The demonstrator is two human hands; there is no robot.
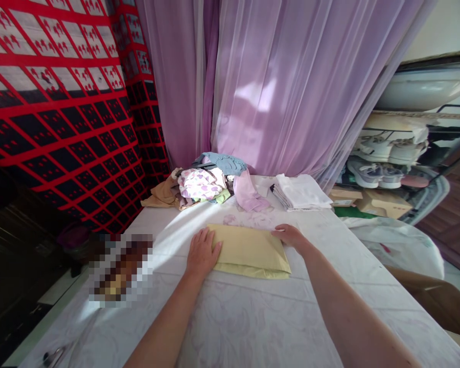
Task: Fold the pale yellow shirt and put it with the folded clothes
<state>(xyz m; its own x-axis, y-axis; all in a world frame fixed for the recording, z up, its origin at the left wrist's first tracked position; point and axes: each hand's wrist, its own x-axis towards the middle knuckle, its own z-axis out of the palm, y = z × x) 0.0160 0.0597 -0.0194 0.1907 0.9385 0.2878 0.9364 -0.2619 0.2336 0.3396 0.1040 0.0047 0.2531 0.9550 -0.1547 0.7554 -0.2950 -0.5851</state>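
A pale yellow folded garment (249,250) lies flat on the table in front of me; its exact kind does not show. My left hand (203,250) rests on its left side, fingers stretched out flat. At the far right corner, my right hand (289,236) is closed on the garment's edge, with the fingertips partly hidden. Along the near side, the folded layers are slightly uneven.
A heap of loose clothes (203,181) lies at the table's back left, and a stack of folded white clothes (302,191) at the back right. Purple curtains (260,92) hang behind. Shelves with shoes (375,171) stand at right. A pixelated patch covers something at left.
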